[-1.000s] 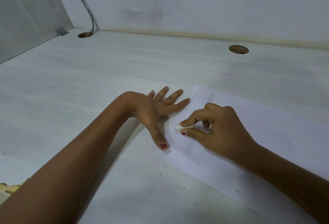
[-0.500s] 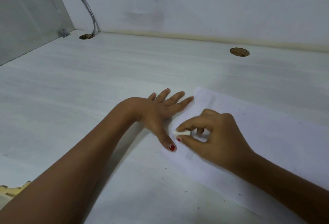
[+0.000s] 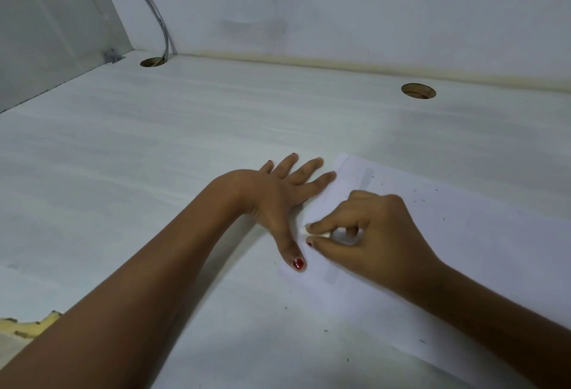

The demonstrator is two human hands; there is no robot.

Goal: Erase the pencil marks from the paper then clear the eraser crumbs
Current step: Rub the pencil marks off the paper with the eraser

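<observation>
A white sheet of paper [image 3: 457, 234] lies on the desk, running from the middle toward the lower right. My left hand [image 3: 278, 200] lies flat with spread fingers, pressing the paper's left edge down. My right hand [image 3: 367, 240] pinches a small white eraser [image 3: 309, 231] between thumb and index finger, its tip on the paper just right of my left thumb. Dark eraser crumbs [image 3: 417, 197] are scattered over the sheet and on the desk in front of it. Pencil marks are too faint to make out.
The white desk [image 3: 154, 157] ends at a back wall and a grey side panel [image 3: 46, 24] on the left. Two round cable holes [image 3: 418, 91] [image 3: 153, 62] sit near the back, a cable [image 3: 160, 18] rising from the left one.
My right hand has slid the eraser down and left along the paper, closer to my left thumb. My left hand has stayed pressed on the paper's edge.
</observation>
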